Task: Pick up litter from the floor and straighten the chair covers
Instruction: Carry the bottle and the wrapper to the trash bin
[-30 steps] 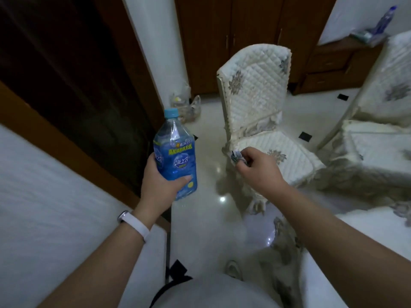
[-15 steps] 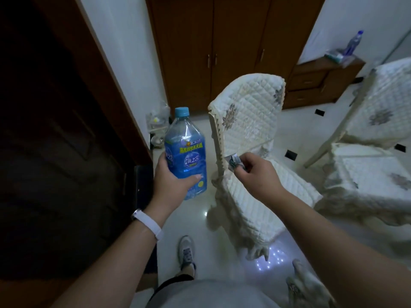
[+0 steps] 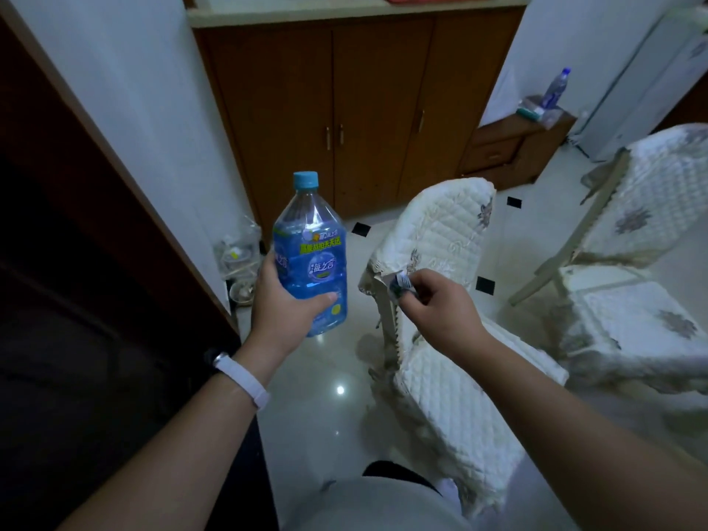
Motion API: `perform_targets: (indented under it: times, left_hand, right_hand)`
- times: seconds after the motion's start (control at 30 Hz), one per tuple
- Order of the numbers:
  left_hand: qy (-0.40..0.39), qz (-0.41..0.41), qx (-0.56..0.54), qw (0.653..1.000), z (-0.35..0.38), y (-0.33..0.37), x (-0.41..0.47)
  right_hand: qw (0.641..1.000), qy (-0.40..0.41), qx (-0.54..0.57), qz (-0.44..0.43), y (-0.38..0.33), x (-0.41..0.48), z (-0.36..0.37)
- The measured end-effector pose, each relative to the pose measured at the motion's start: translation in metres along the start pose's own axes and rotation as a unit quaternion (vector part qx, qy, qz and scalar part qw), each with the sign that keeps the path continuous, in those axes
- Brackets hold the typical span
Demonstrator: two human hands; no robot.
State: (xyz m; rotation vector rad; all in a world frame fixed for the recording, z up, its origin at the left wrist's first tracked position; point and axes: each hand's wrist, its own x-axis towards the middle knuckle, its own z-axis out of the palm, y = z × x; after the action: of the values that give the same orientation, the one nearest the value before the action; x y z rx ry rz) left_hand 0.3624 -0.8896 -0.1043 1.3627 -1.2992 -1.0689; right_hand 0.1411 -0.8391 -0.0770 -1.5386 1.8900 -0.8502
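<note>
My left hand [image 3: 285, 308] grips an upright blue-labelled plastic bottle [image 3: 310, 254] with a blue cap, held at chest height over the glossy floor. My right hand [image 3: 436, 308] is closed on a small crumpled white-and-blue wrapper [image 3: 398, 282] pinched at the fingertips. Just beyond and under the right hand stands a chair with a quilted cream cover [image 3: 444, 239]; its cover sits crooked at the backrest's left corner. A second covered chair [image 3: 647, 270] stands at the right.
A clear plastic bag of rubbish [image 3: 237, 258] leans in the corner by the white wall. Brown cabinet doors [image 3: 344, 109] fill the back. A low wooden drawer unit [image 3: 513, 147] holds another bottle [image 3: 555, 88]. A dark wooden door [image 3: 76, 262] takes up the left.
The view has swung up and toward the cabinet; the rubbish bag and chair are nearer. Both hands keep their hold on the bottle and the wrapper.
</note>
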Motion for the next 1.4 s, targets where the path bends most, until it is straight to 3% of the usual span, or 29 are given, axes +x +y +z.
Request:
perform_targets:
  times: [0.27, 0.47, 0.87, 1.1, 1.4]
  left_hand:
    - [-0.022, -0.017, -0.001, 1.000, -0.009, -0.008, 0.107]
    - [-0.032, -0.040, 0.057, 0.997, -0.006, -0.011, 0.210]
    - [-0.127, -0.015, 0.060, 0.990, 0.061, 0.018, 0.371]
    - [-0.240, 0.010, 0.052, 0.969, 0.119, 0.018, 0.453]
    - [-0.379, 0.031, -0.007, 0.925, 0.182, 0.018, 0.592]
  right_hand:
    - [0.999, 0.009, 0.037, -0.009, -0.019, 0.112, 0.045]
    - [0.998, -0.006, 0.065, 0.003, -0.024, 0.223, 0.072]
    - [0.993, 0.054, 0.086, 0.060, -0.020, 0.367, 0.042]
    - [0.977, 0.127, 0.084, 0.148, 0.007, 0.415, 0.028]
    - [0.938, 0.242, 0.059, 0.241, -0.008, 0.505, 0.020]
